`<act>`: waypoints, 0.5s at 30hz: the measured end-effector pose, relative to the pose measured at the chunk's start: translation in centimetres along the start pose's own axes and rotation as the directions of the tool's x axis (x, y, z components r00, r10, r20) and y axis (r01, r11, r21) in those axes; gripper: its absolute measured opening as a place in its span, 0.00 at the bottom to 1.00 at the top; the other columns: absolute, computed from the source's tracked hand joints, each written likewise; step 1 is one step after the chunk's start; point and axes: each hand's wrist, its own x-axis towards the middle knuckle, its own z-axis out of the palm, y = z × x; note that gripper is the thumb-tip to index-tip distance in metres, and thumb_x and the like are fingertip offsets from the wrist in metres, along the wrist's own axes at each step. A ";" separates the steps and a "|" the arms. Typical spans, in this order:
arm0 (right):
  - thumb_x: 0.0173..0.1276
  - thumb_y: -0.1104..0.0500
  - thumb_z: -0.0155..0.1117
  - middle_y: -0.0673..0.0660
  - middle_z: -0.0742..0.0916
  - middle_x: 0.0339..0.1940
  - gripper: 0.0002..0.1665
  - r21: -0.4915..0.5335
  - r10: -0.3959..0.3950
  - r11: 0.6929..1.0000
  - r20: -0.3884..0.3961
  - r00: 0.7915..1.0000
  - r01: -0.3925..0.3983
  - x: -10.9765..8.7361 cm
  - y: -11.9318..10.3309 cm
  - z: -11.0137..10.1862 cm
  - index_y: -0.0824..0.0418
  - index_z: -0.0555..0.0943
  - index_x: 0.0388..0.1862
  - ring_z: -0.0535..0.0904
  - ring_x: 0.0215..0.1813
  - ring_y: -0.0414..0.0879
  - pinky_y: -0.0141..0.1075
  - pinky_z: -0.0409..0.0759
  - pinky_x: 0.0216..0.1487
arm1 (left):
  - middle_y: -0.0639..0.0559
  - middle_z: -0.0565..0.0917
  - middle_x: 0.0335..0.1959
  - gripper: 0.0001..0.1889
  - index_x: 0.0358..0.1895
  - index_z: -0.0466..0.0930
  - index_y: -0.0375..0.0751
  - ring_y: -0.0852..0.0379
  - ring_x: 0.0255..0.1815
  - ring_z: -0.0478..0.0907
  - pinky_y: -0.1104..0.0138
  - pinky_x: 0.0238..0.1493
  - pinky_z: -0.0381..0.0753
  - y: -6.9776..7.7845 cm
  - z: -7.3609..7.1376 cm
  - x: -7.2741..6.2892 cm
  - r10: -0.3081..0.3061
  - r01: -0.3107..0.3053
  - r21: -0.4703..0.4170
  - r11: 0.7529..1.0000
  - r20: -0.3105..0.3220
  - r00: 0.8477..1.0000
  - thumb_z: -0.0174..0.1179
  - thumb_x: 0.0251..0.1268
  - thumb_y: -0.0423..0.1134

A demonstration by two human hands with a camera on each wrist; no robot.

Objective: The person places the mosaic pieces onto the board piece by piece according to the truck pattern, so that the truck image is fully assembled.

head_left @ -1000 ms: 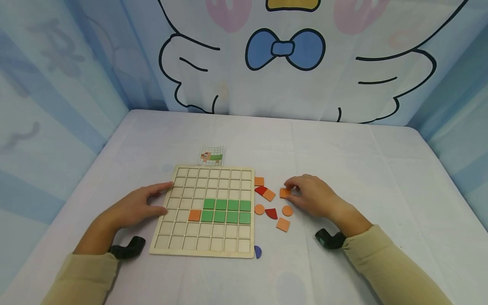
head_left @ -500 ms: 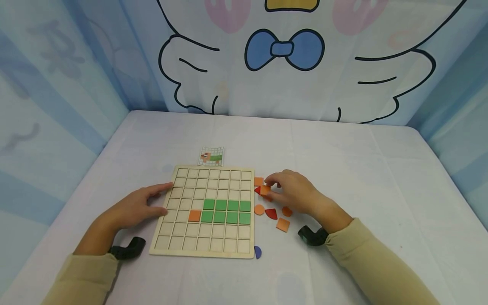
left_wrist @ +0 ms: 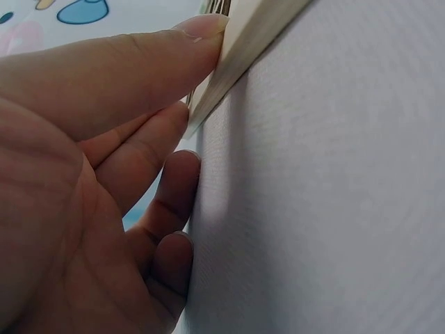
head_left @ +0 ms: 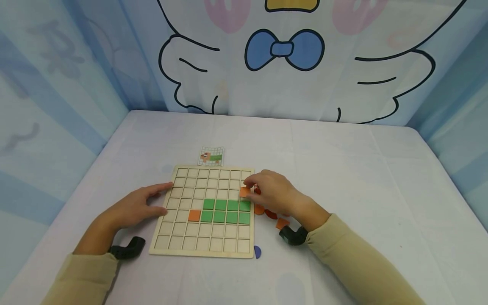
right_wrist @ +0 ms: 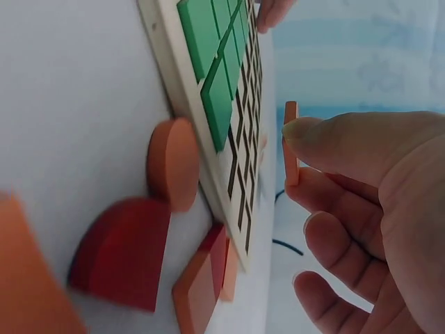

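Note:
My right hand (head_left: 275, 192) pinches an orange square tile (head_left: 245, 192) between thumb and finger, over the right edge of a wooden grid board (head_left: 183, 241). In the right wrist view the tile (right_wrist: 291, 142) is seen edge-on, above the board's surface. Two rows of green square tiles (head_left: 220, 205) fill cells at the board's right, with one orange tile (head_left: 194, 215) left of the lower row. My left hand (head_left: 131, 207) touches the board's left edge, its thumb and fingertips against the side (left_wrist: 233, 62) in the left wrist view.
Right of the board lie loose pieces, partly behind my right hand: an orange round piece (right_wrist: 174, 165), a red quarter-circle (right_wrist: 124, 254) and orange squares (head_left: 282, 223). A purple half-circle (head_left: 258, 252) sits by the near right corner. A picture card (head_left: 211, 156) lies beyond the board.
My right hand has lifted the orange square tile from among the loose pieces and carried it left to over the board's right edge. The left hand stays in place.

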 end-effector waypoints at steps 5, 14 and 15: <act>0.70 0.52 0.68 0.49 0.87 0.47 0.20 0.001 -0.030 1.000 0.008 1.000 0.030 1.1 -0.9 0.4 0.61 0.83 0.56 0.79 0.50 0.46 0.39 0.78 0.51 | 0.29 0.64 0.73 0.40 0.75 0.64 0.38 0.30 0.71 0.62 0.37 0.67 0.60 0.0 0.0 0.0 0.009 -0.009 0.005 1.000 -0.001 1.000 0.69 0.62 0.43; 0.71 0.51 0.66 0.50 0.87 0.48 0.20 -0.028 -0.074 0.997 0.041 0.996 0.075 3.0 -2.5 1.1 0.60 0.83 0.56 0.79 0.53 0.47 0.39 0.77 0.54 | 0.30 0.65 0.72 0.40 0.75 0.64 0.38 0.30 0.70 0.63 0.37 0.67 0.60 -0.2 0.0 0.1 0.020 -0.020 0.010 1.000 -0.003 1.000 0.69 0.62 0.44; 0.71 0.51 0.66 0.50 0.87 0.48 0.20 -0.032 -0.080 0.996 0.042 0.996 0.081 3.1 -2.7 1.2 0.60 0.83 0.56 0.79 0.53 0.47 0.39 0.77 0.54 | 0.30 0.65 0.72 0.40 0.75 0.64 0.38 0.30 0.70 0.63 0.37 0.67 0.60 -0.2 0.0 0.1 0.019 -0.019 0.009 1.000 -0.004 1.000 0.69 0.62 0.44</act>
